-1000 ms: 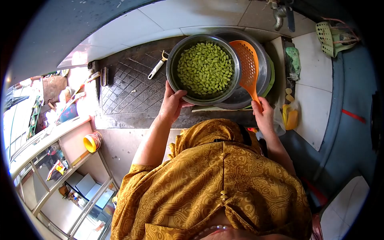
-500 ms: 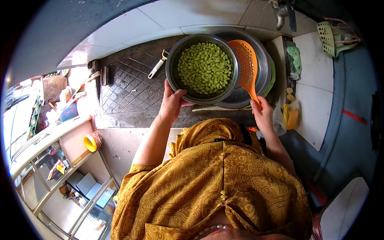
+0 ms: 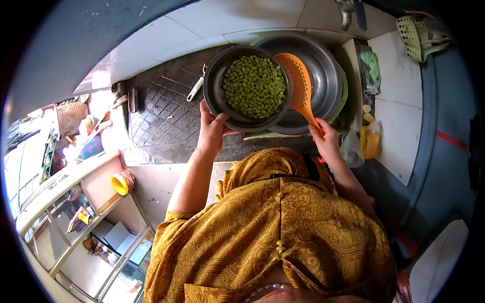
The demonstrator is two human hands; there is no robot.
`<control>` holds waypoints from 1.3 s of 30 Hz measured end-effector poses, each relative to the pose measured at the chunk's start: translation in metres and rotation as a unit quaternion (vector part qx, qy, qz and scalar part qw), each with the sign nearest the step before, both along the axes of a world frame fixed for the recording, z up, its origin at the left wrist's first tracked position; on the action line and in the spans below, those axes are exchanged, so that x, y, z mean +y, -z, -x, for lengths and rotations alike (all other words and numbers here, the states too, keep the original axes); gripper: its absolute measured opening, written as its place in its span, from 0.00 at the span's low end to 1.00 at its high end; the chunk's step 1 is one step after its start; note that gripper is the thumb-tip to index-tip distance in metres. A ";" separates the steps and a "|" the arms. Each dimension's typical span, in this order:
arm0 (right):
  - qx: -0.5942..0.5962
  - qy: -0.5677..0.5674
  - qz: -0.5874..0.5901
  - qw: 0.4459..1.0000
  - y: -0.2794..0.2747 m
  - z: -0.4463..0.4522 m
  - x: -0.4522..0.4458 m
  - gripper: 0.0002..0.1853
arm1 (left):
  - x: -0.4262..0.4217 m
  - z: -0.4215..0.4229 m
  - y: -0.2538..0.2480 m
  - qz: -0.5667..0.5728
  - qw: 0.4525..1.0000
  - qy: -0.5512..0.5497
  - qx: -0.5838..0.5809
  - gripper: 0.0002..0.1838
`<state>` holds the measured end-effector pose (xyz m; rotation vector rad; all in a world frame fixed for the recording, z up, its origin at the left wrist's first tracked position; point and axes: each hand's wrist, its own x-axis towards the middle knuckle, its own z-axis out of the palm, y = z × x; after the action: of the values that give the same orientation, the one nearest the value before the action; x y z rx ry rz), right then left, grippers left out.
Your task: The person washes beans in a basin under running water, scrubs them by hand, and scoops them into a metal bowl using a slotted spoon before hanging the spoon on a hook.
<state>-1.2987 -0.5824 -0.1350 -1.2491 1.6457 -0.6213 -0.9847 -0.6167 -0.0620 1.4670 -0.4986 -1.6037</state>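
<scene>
My left hand (image 3: 213, 129) grips the near-left rim of a metal bowl (image 3: 214, 91), thumb over the edge. Green beans (image 3: 252, 87), shelled, lie inside, gathered toward the bowl's right side. In my right hand (image 3: 327, 140) is the handle of an orange slotted skimmer (image 3: 299, 83). Its perforated head is beside the bowl's right rim, partly hidden behind it. Under both sits a wider metal basin (image 3: 323, 65), whose left part the bowl covers.
A white-handled peeler (image 3: 195, 90) lies on the dark, grooved counter slab (image 3: 161, 111). A brush (image 3: 133, 100) is farther left. At the right are a green bag (image 3: 371, 73), a yellow item in plastic (image 3: 373, 140) and a green perforated basket (image 3: 410, 38). A tap (image 3: 345, 17) hangs above.
The bowl and the skimmer have shifted a little to the left, and more of the basin shows. The beans have slid within the bowl, baring its left inside.
</scene>
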 end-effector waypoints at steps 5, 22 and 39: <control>-0.010 0.009 0.014 1.000 0.002 -0.005 0.001 0.17 | 0.000 -0.002 0.001 0.009 1.000 0.002 -0.025 0.29; -0.098 0.020 -0.031 0.994 0.022 0.000 0.006 0.20 | -0.012 0.008 -0.010 0.060 0.993 0.023 -0.094 0.29; -0.103 0.012 -0.073 0.992 0.025 0.000 0.003 0.23 | -0.021 0.020 -0.022 0.090 0.977 0.056 -0.184 0.37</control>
<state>-1.2986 -0.5789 -0.1599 -1.0267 1.5077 -0.6114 -1.0050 -0.6373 -0.0401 1.6247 -0.9265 -1.3314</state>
